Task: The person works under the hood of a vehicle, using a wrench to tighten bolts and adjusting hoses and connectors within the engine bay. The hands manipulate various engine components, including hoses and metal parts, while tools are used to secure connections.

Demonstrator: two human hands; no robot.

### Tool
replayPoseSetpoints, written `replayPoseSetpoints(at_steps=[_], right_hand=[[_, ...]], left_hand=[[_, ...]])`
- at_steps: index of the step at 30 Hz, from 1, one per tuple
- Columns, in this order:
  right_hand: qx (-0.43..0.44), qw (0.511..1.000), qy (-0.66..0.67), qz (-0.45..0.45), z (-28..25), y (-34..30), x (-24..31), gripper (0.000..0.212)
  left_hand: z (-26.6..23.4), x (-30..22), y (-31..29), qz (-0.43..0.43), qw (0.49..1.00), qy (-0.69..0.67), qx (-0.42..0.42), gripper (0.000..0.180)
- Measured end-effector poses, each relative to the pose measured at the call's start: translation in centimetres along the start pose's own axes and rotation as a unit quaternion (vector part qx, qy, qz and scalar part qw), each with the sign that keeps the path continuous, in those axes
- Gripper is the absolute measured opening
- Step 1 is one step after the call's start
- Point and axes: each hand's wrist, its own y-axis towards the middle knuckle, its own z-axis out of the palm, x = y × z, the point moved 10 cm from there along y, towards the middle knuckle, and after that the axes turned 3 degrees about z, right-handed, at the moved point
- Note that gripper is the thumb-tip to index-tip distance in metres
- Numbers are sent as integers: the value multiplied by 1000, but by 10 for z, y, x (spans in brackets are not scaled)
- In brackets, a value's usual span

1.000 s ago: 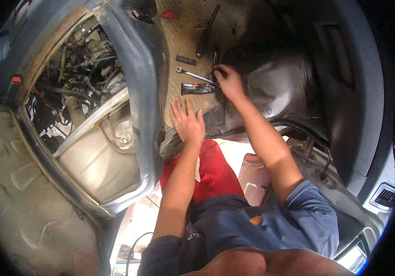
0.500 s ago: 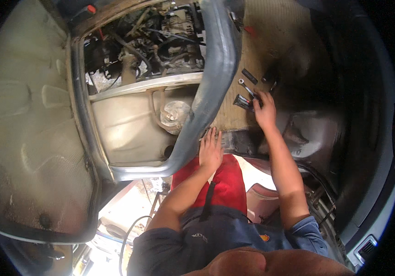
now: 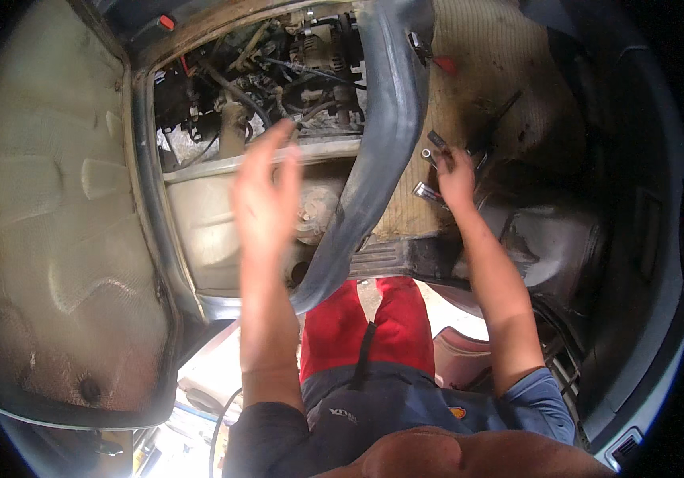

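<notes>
Since half a second ago, the left hand (image 3: 266, 191) has swung up and leftward off the edge of the grey frame (image 3: 394, 103) and now hangs over the opening; the right hand (image 3: 457, 177) has shifted slightly on the ribbed floor (image 3: 402, 211).

Nearest, the left hand is blurred, fingers apart, with nothing visible in it. Well to its right, the right hand curls its fingers over the ring-ended wrench (image 3: 427, 154); whether it grips or only touches it cannot be told. The wrench's ring pokes out forward-left of those fingers, its long axis running back beneath them, so the right hand is much the nearer. Just left of the right palm lies a dark packet (image 3: 426, 191), partly covered.

Beyond the right fingertips sits a short dark bar (image 3: 436, 139), perhaps touching them. Farther forward-right, a slender dark tool (image 3: 508, 107) fades into shadow. Engine parts (image 3: 316, 52) lie ahead of the left hand, hard to separate.
</notes>
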Motion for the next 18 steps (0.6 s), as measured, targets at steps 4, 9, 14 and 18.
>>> replayPoseSetpoints(at_steps=[4,9,14,18], right_hand=[[14,998,62,11,17,52,-12,27],[-63,998,20,-13,-2,38,12,27],[-135,961,165,179,-90,1,-50,25],[-71,982,26,172,-122,-23,-80,28]], left_hand=[[41,127,78,-163,929,219,248,35],[116,199,65,-68,783,276,553,42],[134,252,43,-162,767,197,588,51],[155,256,53,-82,752,292,585,56]])
